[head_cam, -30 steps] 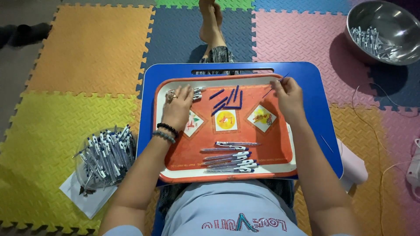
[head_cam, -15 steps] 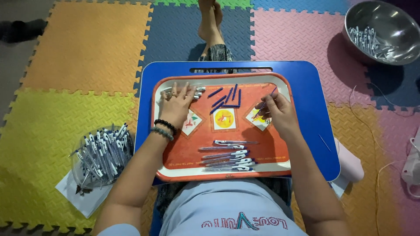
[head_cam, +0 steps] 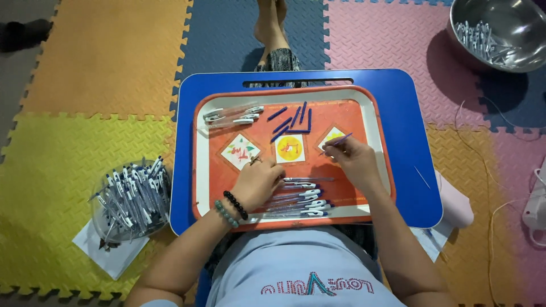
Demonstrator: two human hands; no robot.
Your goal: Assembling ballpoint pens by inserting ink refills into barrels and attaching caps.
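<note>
The right hand [head_cam: 355,162], right of centre in the frame, pinches a thin blue pen refill [head_cam: 335,144] between its fingertips. The left hand [head_cam: 259,182], at centre, rests curled over a row of assembled blue-and-white pens [head_cam: 298,199]; whether it grips one cannot be told. Both are over the orange plastic tray [head_cam: 372,136] on a blue lap table [head_cam: 409,113]. Loose blue refills [head_cam: 293,120] and clear pen barrels [head_cam: 233,115] lie toward the tray's top.

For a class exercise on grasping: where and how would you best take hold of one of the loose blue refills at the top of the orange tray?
Pinch a blue refill at mid-length from above, probably an outer one. It is thin, lies flat on the orange tray, with bare tray alongside.
</note>
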